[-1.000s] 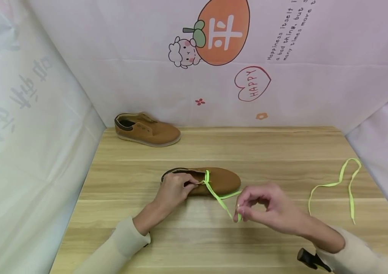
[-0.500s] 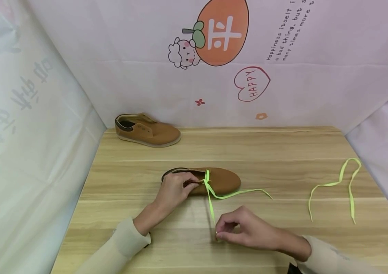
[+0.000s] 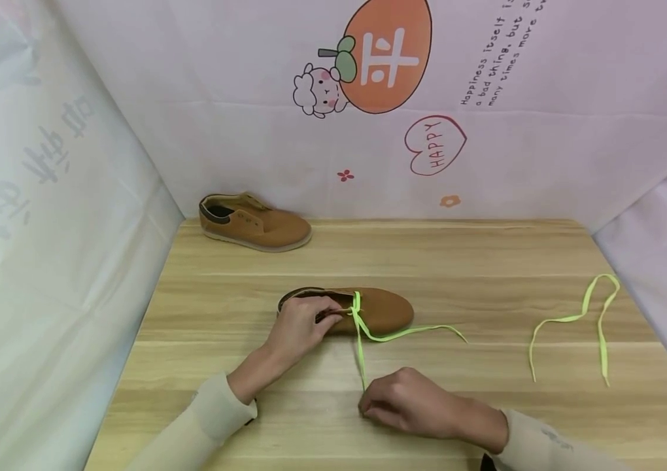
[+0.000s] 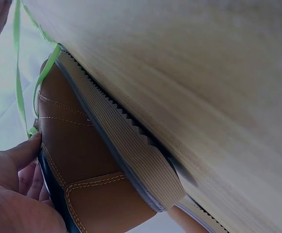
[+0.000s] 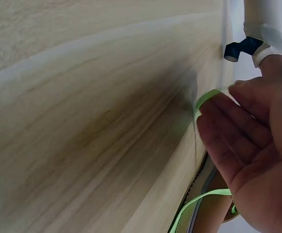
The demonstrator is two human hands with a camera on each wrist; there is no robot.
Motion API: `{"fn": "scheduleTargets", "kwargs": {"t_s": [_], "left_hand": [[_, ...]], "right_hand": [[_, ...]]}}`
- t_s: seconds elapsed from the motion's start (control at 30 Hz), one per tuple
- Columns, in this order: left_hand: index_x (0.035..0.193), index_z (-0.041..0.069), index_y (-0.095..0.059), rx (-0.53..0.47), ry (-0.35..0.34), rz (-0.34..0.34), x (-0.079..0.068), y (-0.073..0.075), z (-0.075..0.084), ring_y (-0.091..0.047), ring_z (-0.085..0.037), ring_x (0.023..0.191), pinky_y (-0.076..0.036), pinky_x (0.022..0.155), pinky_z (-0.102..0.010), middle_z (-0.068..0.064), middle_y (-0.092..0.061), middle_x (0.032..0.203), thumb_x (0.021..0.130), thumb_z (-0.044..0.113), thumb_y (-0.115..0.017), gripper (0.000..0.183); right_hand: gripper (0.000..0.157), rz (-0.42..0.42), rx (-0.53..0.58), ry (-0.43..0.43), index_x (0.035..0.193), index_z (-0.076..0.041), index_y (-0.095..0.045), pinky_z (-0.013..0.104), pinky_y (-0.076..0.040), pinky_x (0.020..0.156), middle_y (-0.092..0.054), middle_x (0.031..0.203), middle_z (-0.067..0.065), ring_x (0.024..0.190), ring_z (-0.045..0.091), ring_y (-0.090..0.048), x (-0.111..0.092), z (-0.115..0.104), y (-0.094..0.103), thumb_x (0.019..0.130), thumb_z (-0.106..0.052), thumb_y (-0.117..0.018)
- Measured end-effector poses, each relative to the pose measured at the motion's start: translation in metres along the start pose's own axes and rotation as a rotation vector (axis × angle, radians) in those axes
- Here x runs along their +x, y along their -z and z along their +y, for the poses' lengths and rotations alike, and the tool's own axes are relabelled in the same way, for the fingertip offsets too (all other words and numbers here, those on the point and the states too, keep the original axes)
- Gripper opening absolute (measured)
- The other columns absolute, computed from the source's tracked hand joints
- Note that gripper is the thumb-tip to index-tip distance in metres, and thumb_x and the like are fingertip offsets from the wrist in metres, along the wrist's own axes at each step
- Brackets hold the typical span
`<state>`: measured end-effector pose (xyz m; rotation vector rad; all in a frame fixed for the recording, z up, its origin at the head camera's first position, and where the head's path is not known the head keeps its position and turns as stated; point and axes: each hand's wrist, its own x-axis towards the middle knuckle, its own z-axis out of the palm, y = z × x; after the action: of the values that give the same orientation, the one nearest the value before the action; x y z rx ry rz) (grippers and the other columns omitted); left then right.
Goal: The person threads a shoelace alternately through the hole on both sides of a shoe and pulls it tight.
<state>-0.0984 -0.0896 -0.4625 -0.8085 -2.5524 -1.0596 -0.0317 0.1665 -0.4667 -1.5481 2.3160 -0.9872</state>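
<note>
A tan shoe [image 3: 389, 311] lies on the table, toe to the right, with a neon-green shoelace [image 3: 360, 353] through its front eyelets. My left hand [image 3: 304, 320] pinches the near eyelet flap. In the left wrist view, the thumb [image 4: 26, 150] presses the upper's edge by the green lace [image 4: 18, 87]. Below the shoe, my right hand [image 3: 412, 402] pinches one lace end, pulled taut toward the table's front. The right wrist view shows that lace end [image 5: 208, 97] running over the fingers to the thumb tip. The lace's other end lies loose, rightward past the toe.
A second tan shoe [image 3: 257, 226], unlaced, stands at the back left of the wooden table [image 3: 457, 261]. Another green shoelace [image 3: 586, 301] lies loosely bent at the right. Printed white cloth [image 3: 239, 131] hangs behind the table and at both sides.
My right hand has moved left and toward the front edge, drawing one lace end nearly straight. The other lace end now lies out to the right. My left hand has stayed in place.
</note>
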Motion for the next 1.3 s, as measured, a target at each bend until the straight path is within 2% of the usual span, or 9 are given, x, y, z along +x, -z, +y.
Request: {"fn": "scheduleTargets", "kwargs": {"t_s": [0.23,0.4,0.5,0.77,0.97,1.13,1.3], "left_hand": [[0.096,0.012,-0.081,-0.005,0.002,-0.007,0.001,0.001,0.001,-0.075,-0.009,0.08,-0.059,0.069,-0.025,0.0,-0.081,0.093,0.089,0.009,-0.086,0.01],[0.097,0.012,-0.08,-0.01,0.01,-0.004,0.001,0.001,0.001,-0.072,-0.007,0.076,-0.056,0.067,-0.023,0.0,-0.081,0.093,0.088,0.007,-0.087,0.012],[0.097,0.013,-0.08,-0.007,0.013,-0.003,0.001,0.001,0.001,-0.073,-0.007,0.078,-0.057,0.068,-0.022,0.001,-0.081,0.093,0.088,0.008,-0.087,0.012],[0.096,0.014,-0.081,-0.024,0.02,-0.012,0.002,0.001,0.0,-0.076,-0.009,0.084,-0.061,0.073,-0.027,0.003,-0.081,0.093,0.088,0.009,-0.087,0.012],[0.097,0.015,-0.081,-0.043,0.035,-0.002,0.003,0.004,-0.001,-0.073,-0.007,0.082,-0.059,0.073,-0.028,0.005,-0.08,0.093,0.088,0.014,-0.089,0.012],[0.097,0.01,-0.081,-0.108,0.041,0.028,0.003,0.01,-0.002,-0.073,-0.006,0.079,-0.06,0.069,-0.023,0.001,-0.08,0.092,0.09,0.015,-0.087,0.01],[0.097,0.005,-0.081,-0.137,0.043,0.086,0.004,0.016,-0.005,-0.075,-0.01,0.077,-0.06,0.068,-0.021,-0.003,-0.08,0.092,0.09,0.01,-0.086,0.01]], "right_hand": [[0.007,-0.045,-0.045,-0.013,0.102,-0.016,-0.078,0.007,-0.051,0.079,-0.078,0.099,-0.01,0.093,-0.011,-0.066,-0.002,0.0,-0.001,0.1,-0.01,-0.074],[0.008,0.019,-0.062,0.047,0.101,-0.016,-0.077,0.008,-0.052,0.08,-0.077,0.099,-0.01,0.093,-0.01,-0.066,-0.003,0.0,0.002,0.098,-0.009,-0.076],[0.01,0.063,-0.093,0.03,0.099,-0.016,-0.077,0.009,-0.053,0.078,-0.076,0.097,-0.011,0.091,-0.01,-0.066,-0.005,0.001,0.005,0.094,-0.008,-0.079],[0.013,0.131,-0.194,-0.094,0.095,-0.018,-0.078,0.011,-0.052,0.071,-0.075,0.092,-0.015,0.082,-0.011,-0.063,-0.015,0.007,0.02,0.089,-0.008,-0.084],[0.015,0.203,-0.254,-0.216,0.094,-0.011,-0.079,0.018,-0.057,0.068,-0.078,0.089,-0.006,0.078,-0.003,-0.068,-0.023,0.018,0.035,0.084,-0.004,-0.086],[0.019,0.246,-0.301,-0.347,0.099,-0.008,-0.078,0.024,-0.058,0.064,-0.077,0.086,-0.007,0.074,-0.001,-0.068,-0.036,0.026,0.049,0.083,-0.002,-0.087],[0.021,0.253,-0.342,-0.502,0.101,-0.007,-0.078,0.022,-0.055,0.061,-0.075,0.083,-0.009,0.071,-0.002,-0.066,-0.05,0.035,0.06,0.082,-0.005,-0.088]]}}
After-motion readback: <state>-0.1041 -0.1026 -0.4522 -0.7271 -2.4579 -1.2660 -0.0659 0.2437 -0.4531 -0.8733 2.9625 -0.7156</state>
